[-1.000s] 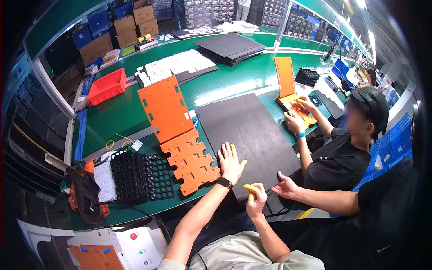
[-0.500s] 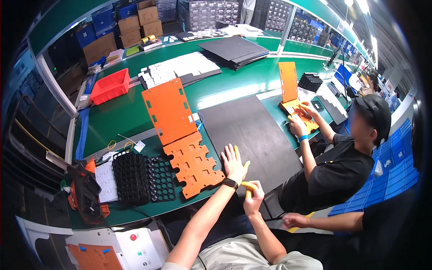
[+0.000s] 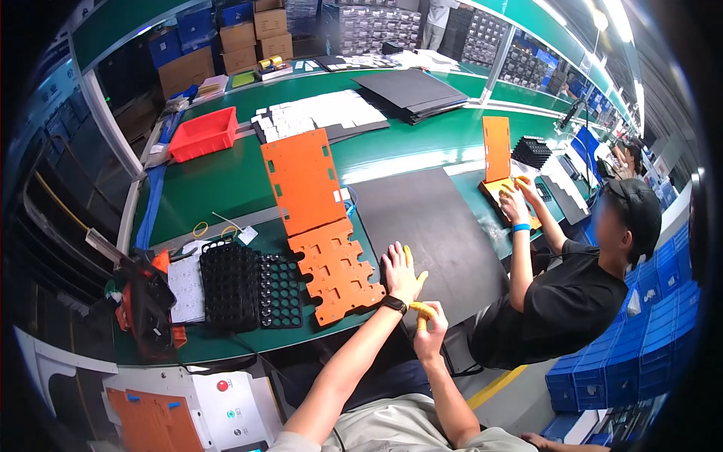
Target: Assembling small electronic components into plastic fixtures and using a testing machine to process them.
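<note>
My left hand [image 3: 403,276] lies palm down on the black mat [image 3: 437,226], fingers stretched out, holding nothing. Yellow finger cots cover some of its fingertips, and a dark watch [image 3: 394,303] is on the wrist. Just beside that wrist is my right hand [image 3: 429,333], its fingers curled together and also wearing yellow finger cots. Whatever it may hold is hidden. Left of my left hand stands an orange fixture: a notched base plate [image 3: 337,273] with a raised orange lid [image 3: 303,183] behind it.
Black trays with round holes [image 3: 230,290] sit left of the fixture, beside white sheets [image 3: 186,290]. Farther back are a red bin [image 3: 203,133], white pieces [image 3: 324,113] and black sheets [image 3: 410,92]. On the right a co-worker [image 3: 580,294] handles another orange fixture [image 3: 496,151].
The view has shifted, moving the bench rightward in the picture. My hands keep nearly the same pose. Another person's outstretched hand at lower right has drawn back toward the bottom edge.
</note>
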A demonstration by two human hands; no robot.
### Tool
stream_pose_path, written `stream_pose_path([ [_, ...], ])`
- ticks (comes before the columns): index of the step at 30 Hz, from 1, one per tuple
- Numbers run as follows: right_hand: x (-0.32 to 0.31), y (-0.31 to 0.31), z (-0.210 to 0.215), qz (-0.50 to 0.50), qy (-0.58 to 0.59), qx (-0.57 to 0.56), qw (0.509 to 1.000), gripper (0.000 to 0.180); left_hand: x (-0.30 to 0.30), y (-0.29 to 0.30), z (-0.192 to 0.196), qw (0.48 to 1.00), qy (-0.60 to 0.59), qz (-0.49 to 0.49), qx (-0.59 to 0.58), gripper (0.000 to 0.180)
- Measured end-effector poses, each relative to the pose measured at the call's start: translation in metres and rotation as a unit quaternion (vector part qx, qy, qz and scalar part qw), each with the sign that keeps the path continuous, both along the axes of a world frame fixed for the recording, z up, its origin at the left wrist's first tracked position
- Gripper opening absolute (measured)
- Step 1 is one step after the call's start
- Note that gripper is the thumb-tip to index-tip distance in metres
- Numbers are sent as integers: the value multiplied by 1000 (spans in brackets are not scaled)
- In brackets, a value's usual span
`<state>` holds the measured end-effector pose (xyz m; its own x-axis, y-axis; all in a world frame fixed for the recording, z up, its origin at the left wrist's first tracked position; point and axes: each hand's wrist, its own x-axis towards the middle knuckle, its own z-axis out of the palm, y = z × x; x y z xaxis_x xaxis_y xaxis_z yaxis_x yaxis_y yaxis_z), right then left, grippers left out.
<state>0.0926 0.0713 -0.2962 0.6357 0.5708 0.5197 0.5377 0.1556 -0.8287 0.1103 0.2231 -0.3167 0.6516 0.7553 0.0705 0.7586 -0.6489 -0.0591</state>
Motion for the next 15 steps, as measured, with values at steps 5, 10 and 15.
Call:
stream_pose_path([
  [5,12,10,23,35,-14,-75,997,26,0,11,4,1000,-1,6,-15,95],
  [10,53,41,9,28,39,-88,995,34,5,14,6,998,60,17,-24,94],
  [15,125,111,26,53,131,-30,989,33,22,45,45,985,-43,-44,-164,54],
])
